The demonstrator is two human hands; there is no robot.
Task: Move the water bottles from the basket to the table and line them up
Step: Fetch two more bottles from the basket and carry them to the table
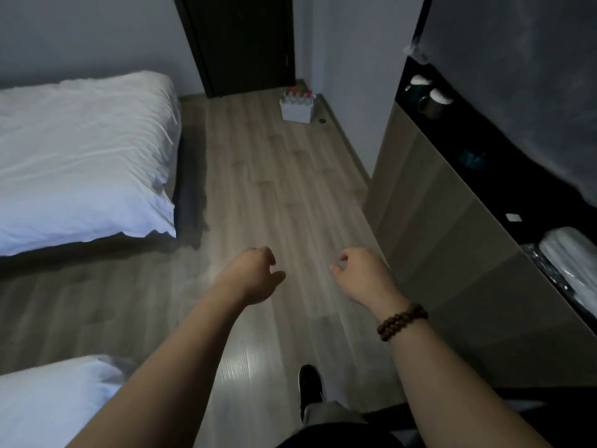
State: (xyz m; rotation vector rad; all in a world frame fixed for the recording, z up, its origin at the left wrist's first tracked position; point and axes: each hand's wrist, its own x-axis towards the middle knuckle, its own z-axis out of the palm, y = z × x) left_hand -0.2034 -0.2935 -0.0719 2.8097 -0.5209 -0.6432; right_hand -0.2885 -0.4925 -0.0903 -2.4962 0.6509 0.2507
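Observation:
A white basket (295,112) stands on the wooden floor in the far corner, beside the dark door. Several clear water bottles (298,96) with red caps stand upright in it. My left hand (253,274) and my right hand (361,273) hang out in front of me over the floor, far from the basket. Their fingers are loosely curled and hold nothing. A brown bead bracelet (402,321) is on my right wrist.
A bed with white bedding (80,156) is on the left, and a second one (55,402) at the lower left. A wooden counter (452,240) with a dark top runs along the right, bearing cups (431,98) and wrapped items (571,263). My black shoe (309,388) is on the floor.

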